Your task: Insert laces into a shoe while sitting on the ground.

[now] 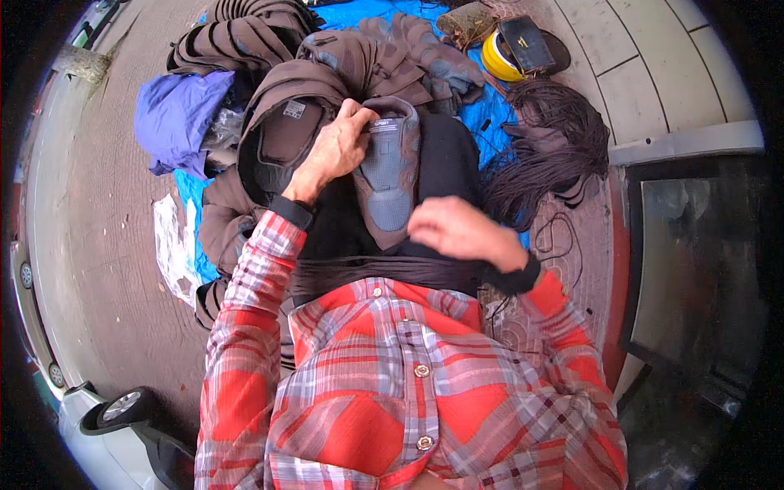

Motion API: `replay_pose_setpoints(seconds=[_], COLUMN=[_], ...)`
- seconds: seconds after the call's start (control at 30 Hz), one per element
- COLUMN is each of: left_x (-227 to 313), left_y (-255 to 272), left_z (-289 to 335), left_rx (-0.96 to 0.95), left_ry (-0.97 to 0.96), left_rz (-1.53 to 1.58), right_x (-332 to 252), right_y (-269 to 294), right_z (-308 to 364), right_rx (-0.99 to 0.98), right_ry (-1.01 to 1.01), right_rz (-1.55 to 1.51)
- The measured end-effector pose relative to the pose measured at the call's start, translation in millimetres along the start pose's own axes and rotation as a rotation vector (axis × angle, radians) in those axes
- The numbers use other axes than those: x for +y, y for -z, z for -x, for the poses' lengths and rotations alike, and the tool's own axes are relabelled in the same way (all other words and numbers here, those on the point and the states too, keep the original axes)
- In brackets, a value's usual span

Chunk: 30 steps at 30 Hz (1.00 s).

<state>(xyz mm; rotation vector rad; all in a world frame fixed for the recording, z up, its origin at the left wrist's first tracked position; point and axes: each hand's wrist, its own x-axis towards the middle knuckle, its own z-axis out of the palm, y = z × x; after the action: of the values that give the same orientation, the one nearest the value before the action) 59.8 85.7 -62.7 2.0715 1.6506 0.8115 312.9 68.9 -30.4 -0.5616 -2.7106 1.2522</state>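
On my lap lies a grey-and-brown shoe upper (385,184) with its pale-printed tongue toward the far end. My left hand (339,147) pinches the upper at its far left edge, by the ankle opening. Close to the near right side of the same upper hovers my right hand (461,233). Motion blurs its fingers, and whether they hold anything is not clear. A band of dark laces (384,276) stretches across my lap at the waist. Just left of the held piece, another brown upper (282,139) faces up with a small white label inside.
Stacked brown uppers (241,41) pile up beyond my lap on blue sheeting (490,135). To the right are a heap of dark laces (555,139) and a yellow round container (498,59) beside a black case (527,45). A purple bag (180,114) sits left.
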Motion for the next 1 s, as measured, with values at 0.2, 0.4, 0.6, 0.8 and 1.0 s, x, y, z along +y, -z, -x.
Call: replay_pose_setpoints(seconds=[0.2, 0.4, 0.6, 0.8, 1.0], left_x=[38.6, 124.8, 67.9, 61.5, 93.7], left_y=[-0.5, 48.5, 197.8, 235.1, 180.9], left_z=[21.2, 61.3, 115.4, 151.4, 132.8], left_rx=[0.278, -0.18, -0.185, 0.211, -0.318], left_ry=[-0.101, 0.086, 0.255, 0.597, 0.456], left_rz=[0.017, 0.57, 0.283, 0.404, 0.234], right_x=[-8.8, -64.7, -41.8, 14.5, 77.4], right_y=[-39.1, 47.2, 127.2, 110.6, 48.5], right_z=[15.7, -14.7, 42.0, 80.4, 81.4], right_rx=[-0.003, -0.028, -0.05, 0.103, 0.658], right_ry=[-0.041, -0.134, -0.236, -0.313, -0.367], right_rz=[0.154, -0.429, -0.306, -0.223, 0.517])
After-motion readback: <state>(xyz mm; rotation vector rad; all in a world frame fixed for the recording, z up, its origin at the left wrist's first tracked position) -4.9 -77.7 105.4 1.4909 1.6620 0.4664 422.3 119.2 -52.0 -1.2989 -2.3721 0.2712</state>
